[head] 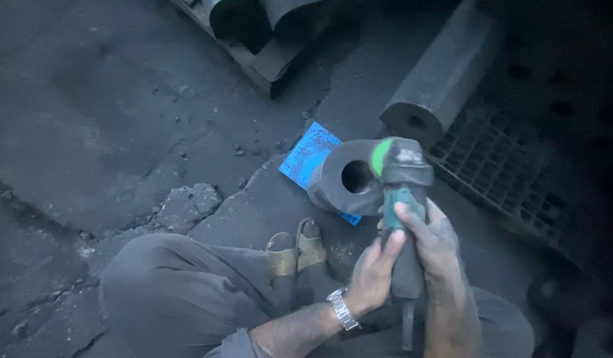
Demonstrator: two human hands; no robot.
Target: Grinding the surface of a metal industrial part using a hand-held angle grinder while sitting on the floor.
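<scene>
The person squats on a cracked concrete floor (121, 132), and both hands are wrapped around an angle grinder (402, 199) with a green body. The left hand (372, 275), a metal watch (342, 309) on its wrist, grips the lower part of the body; the right hand (435, 242) closes over it from the other side. The grinder's head sits just beside, perhaps touching, the rim of a thick hollow metal cylinder (343, 179) lying on its side on the floor. A blue sheet (306, 156) lies under and behind the cylinder. A longer hollow cylinder (439, 83) rests beyond it, beside a metal grating (498, 166). A wooden pallet (260, 63) carrying dark rolls stands farther off. The person's sandalled feet (296, 248) are near the cylinder.
</scene>
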